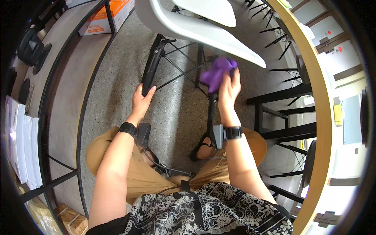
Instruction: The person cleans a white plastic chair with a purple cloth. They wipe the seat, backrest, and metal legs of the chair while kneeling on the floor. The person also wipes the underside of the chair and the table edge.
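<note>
A white molded chair point(176, 29) stands in front of me on black legs braced by thin crossed rods. My left hand point(141, 98) is wrapped round the lower end of its near left leg point(150, 68). In my right hand point(229, 88) is a bunched purple cloth point(219, 72), slightly blurred, at the upper part of the near right leg point(211, 111). The cloth covers the top of that leg, just below the white seat edge. Both hands are closed, the right fingers partly hidden behind the cloth.
To the left, a black-framed shelf point(64, 98) holds an orange and white carton point(103, 19) and stacked paper point(25, 145). A long wooden-edged table point(323, 117) on black legs runs along the right, with more chairs point(307, 164) beside it. Speckled floor point(172, 105) lies beneath.
</note>
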Available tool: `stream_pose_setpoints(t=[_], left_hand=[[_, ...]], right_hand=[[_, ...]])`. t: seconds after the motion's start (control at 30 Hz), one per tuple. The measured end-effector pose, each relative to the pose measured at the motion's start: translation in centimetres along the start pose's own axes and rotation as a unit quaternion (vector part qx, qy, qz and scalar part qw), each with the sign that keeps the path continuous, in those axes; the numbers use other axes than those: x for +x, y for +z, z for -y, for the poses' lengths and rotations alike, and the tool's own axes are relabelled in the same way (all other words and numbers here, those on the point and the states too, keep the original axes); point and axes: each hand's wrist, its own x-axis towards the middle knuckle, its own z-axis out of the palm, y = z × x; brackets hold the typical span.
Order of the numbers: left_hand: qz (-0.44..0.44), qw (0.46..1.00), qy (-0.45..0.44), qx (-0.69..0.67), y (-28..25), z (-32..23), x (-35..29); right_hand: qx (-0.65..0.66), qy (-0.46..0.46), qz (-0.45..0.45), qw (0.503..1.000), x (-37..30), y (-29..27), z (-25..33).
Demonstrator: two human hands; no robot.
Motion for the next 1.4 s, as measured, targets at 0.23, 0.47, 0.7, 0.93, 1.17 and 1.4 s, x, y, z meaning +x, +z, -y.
stream_pose_setpoints(t=[0.23,0.47,0.7,0.93,1.17,1.4], left_hand=[[0.002,1.000,0.000,-0.001,0.4,-0.6,-0.2],[-0.005,1.000,-0.004,0.011,-0.8,-0.2,-0.3],[0.010,1.000,-0.001,-0.011,0.8,-1.7,-0.3],[-0.007,1.000,0.003,-0.012,-0.5,0.2,-0.7],[0.002,1.000,0.003,-0.016,0.2,-0.1,-0.9],[0.038,0.998,-0.037,0.013,-1.4,0.0,-1.9]], right_hand=[[-0.282,-0.158,0.021,0.946,-2.0,1.2,-2.7],[0.099,-0.022,-0.244,0.964,-1.1,-5.7,0.1],[-0.053,0.030,-0.073,0.995,-1.7,-3.8,-3.2],[0.076,0.080,0.035,0.993,0.1,-2.1,-1.5],[-0.064,0.016,0.061,0.996,-0.8,0.6,-3.9],[0.085,0.296,0.230,0.923,-1.7,-1.9,-2.6]])
